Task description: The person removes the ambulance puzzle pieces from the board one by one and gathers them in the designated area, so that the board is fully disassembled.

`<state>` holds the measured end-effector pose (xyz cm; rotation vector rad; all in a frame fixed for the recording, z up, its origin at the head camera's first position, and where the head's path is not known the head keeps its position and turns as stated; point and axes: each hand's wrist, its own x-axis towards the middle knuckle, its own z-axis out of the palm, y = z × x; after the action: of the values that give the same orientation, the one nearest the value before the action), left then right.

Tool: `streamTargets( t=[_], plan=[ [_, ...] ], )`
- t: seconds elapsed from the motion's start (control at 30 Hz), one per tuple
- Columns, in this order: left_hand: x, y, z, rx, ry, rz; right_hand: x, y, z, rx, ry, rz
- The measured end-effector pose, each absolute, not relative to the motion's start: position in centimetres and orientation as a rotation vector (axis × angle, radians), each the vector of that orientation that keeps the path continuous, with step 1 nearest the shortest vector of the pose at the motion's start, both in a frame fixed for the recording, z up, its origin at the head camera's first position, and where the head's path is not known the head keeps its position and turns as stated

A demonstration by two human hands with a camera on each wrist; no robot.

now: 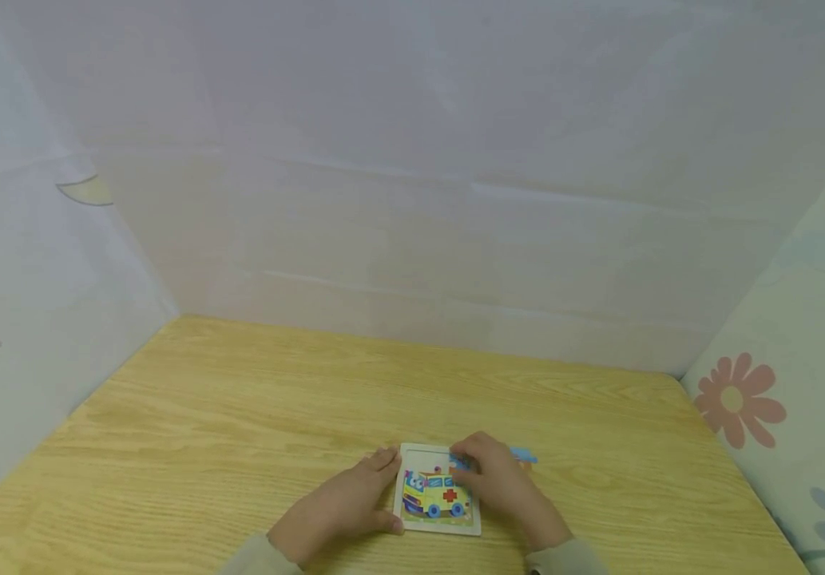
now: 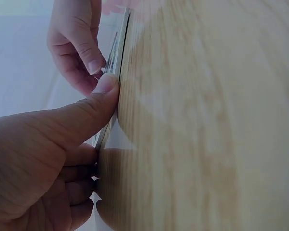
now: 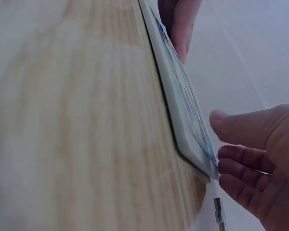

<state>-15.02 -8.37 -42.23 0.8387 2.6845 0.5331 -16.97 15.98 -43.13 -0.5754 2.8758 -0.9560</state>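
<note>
A square jigsaw puzzle board (image 1: pixel 435 527) with a pale rim lies flat on the table, showing a yellow ambulance with a red cross. My left hand (image 1: pixel 358 499) grips its left side, the thumb at the near left corner and the fingers along the edge farther up. At the far right corner, my right hand (image 1: pixel 494 475) holds a blue puzzle piece (image 1: pixel 459 462) between thumb and fingers, low over the board. In the right wrist view, the fingertips (image 3: pixel 226 166) meet the board's corner. The board's far left part shows bare backing.
More blue and orange puzzle pieces (image 1: pixel 525 455) lie just beyond the right hand, partly hidden by it. The wooden table (image 1: pixel 275 383) is bordered by pale cloth walls (image 1: pixel 412 200) at the back and both sides.
</note>
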Motion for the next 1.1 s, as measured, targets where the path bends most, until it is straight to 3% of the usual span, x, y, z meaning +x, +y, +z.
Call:
streamTargets(
  t=[0.4, 1.1],
  plan=[
    [-15.24, -8.40, -42.38, 0.858, 2.700, 0.516, -17.12, 15.73, -43.12, -0.754, 2.904, -0.773],
    [-15.13, -8.42, -42.58, 0.843, 2.686, 0.526, -17.51, 15.56, -42.87, -0.635, 2.834, -0.823]
  ],
)
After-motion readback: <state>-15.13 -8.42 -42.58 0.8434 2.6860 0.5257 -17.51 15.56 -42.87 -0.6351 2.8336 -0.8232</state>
